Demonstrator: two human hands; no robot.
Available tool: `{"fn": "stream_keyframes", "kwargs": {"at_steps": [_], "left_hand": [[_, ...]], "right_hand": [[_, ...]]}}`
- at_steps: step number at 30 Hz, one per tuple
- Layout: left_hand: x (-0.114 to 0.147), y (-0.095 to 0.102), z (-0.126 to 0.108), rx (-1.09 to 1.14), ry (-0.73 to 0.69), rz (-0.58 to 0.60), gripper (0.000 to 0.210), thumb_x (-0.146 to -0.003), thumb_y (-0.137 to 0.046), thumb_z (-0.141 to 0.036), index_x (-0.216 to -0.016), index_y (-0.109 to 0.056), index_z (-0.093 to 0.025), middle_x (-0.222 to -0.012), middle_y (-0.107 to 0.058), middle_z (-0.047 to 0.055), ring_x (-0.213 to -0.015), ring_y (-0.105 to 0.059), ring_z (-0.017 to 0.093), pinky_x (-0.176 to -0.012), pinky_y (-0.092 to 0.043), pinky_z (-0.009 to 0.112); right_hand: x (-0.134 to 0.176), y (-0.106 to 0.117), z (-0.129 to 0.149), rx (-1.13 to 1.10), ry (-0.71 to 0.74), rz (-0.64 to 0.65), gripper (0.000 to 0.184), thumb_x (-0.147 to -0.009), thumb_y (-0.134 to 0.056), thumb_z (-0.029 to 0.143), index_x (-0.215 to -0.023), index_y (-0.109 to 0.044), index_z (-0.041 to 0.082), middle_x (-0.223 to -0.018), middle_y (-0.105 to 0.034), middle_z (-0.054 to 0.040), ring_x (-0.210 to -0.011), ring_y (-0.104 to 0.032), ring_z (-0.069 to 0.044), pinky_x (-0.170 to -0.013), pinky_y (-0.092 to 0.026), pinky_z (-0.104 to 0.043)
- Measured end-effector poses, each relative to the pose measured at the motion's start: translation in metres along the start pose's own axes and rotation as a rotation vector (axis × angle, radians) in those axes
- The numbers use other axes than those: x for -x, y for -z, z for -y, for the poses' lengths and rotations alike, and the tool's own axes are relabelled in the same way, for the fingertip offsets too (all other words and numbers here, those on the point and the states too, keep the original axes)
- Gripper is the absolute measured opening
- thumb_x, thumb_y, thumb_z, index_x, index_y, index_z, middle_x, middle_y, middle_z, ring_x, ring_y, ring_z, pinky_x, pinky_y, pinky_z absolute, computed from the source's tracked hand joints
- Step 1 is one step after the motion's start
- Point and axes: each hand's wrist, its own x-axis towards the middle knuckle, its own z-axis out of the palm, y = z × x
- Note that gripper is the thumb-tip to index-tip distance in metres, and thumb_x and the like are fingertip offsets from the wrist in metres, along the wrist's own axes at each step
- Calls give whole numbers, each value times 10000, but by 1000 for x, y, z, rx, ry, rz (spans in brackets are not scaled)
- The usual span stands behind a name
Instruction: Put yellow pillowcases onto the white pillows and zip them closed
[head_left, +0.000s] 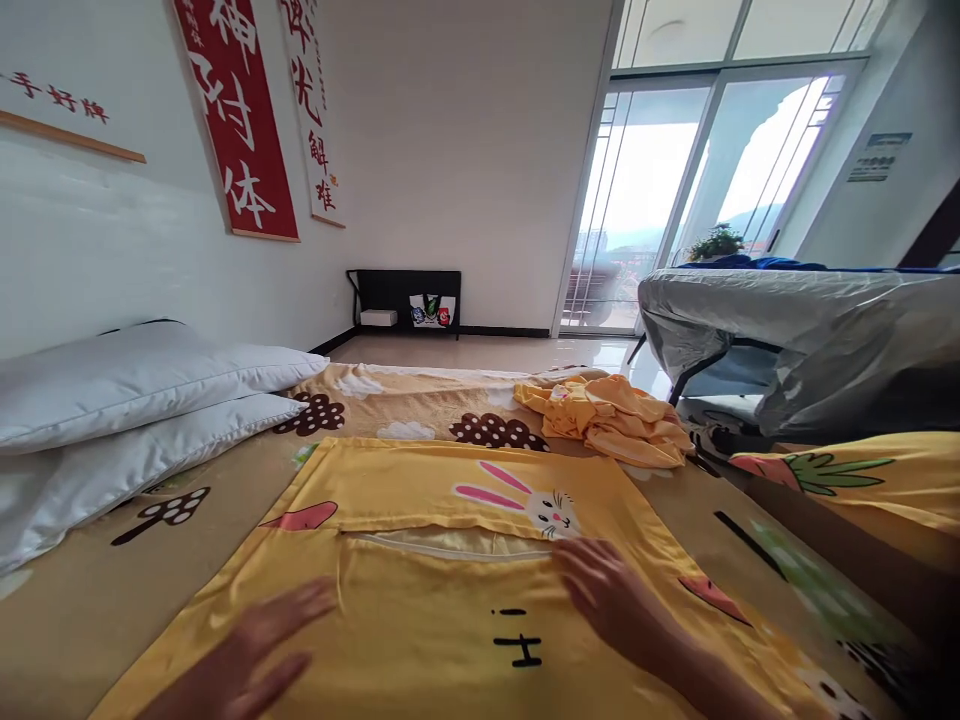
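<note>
A yellow pillowcase with a rabbit, carrots and the letters "Hi" printed on it lies spread on the bed. A slit opening runs across it below a folded band, gaping slightly and showing a pale inner edge. Over the left part of the cloth is my left hand, its thumb and fingers apart, with nothing in it. My right hand rests by the right end of the slit, just under the rabbit's face. Its fingers lie stretched over the cloth; the fingertips are slightly blurred.
Two white pillows are stacked at the left. Crumpled orange-yellow cloth lies at the bed's far side. More yellow cloth with a carrot print is at the right. A plastic-covered table stands beyond, near glass doors.
</note>
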Motion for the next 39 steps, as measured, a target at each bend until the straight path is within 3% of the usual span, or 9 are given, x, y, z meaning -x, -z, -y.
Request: {"fn": "stream_keyframes", "kwargs": {"at_steps": [2,4,8,13,20,27,31,34,39], "left_hand": [[-39,-15,-61,95,-169,341,442,-909,-469,-404,-1350,-477,-424,-1462,-451,-45,-1291,-488,193,-1053,-421,317],[-78,-39,-111,27,-231,488,502,-862,-530,-363,-1360,-504,-301,-1453,-464,55,-1299,-474,255,-1090,-376,394],[-123,-101,-152,-282,24,456,490,-812,-483,-177,-1272,-574,-33,-1223,-602,261,-1140,-558,364,-999,-407,521],[-118,-146,-128,-3,-13,197,540,-854,-417,-202,-1386,-457,-111,-1365,-510,174,-1234,-462,298,-1066,-342,439],[-118,-135,-122,78,-28,257,369,-846,-473,-313,-1158,-589,-155,-1202,-584,147,-1133,-500,305,-1028,-346,465],[-122,-126,-113,248,-223,455,83,-755,-611,-258,-822,-629,-213,-872,-693,9,-803,-623,172,-809,-466,263],[-120,-126,-110,293,-261,524,123,-775,-651,-326,-738,-641,-209,-732,-667,-17,-703,-605,144,-766,-470,248],[-118,-118,-113,318,-191,516,171,-821,-606,-345,-747,-687,-213,-835,-671,7,-728,-608,130,-705,-476,218],[-103,-84,-93,254,-95,257,390,-904,-489,-399,-1275,-576,-318,-1392,-526,39,-1281,-464,232,-1125,-317,398]], "right_hand": [[-46,4,45,-101,108,143,306,-918,-366,156,-1042,-638,223,-978,-702,-59,-926,-635,-182,-838,-440,-308],[-84,-3,75,-47,182,293,262,-845,-448,123,-1021,-628,197,-921,-704,-69,-864,-653,-207,-780,-441,-313],[-129,-26,84,63,119,356,233,-780,-515,139,-987,-621,145,-848,-708,-112,-770,-673,-250,-631,-418,-292],[-146,-39,64,79,5,295,220,-859,-428,153,-955,-625,153,-877,-708,-107,-789,-673,-224,-620,-410,-270],[-159,-55,67,77,-19,206,336,-834,-409,72,-1085,-629,102,-1102,-648,-162,-1032,-595,-254,-869,-419,-339],[-157,-65,58,32,-47,96,338,-897,-366,119,-1099,-636,121,-1157,-617,-150,-1083,-537,-267,-959,-383,-400],[-149,-73,49,-56,-109,29,366,-940,-374,201,-1243,-577,166,-1296,-571,-102,-1187,-496,-223,-1028,-355,-353],[-144,-77,44,-160,-105,4,394,-945,-389,248,-1291,-557,168,-1351,-546,-93,-1248,-469,-222,-1068,-332,-371],[-138,-84,40,-222,-91,26,432,-953,-376,319,-1323,-548,178,-1383,-527,-103,-1281,-462,-239,-1076,-331,-433]]}}
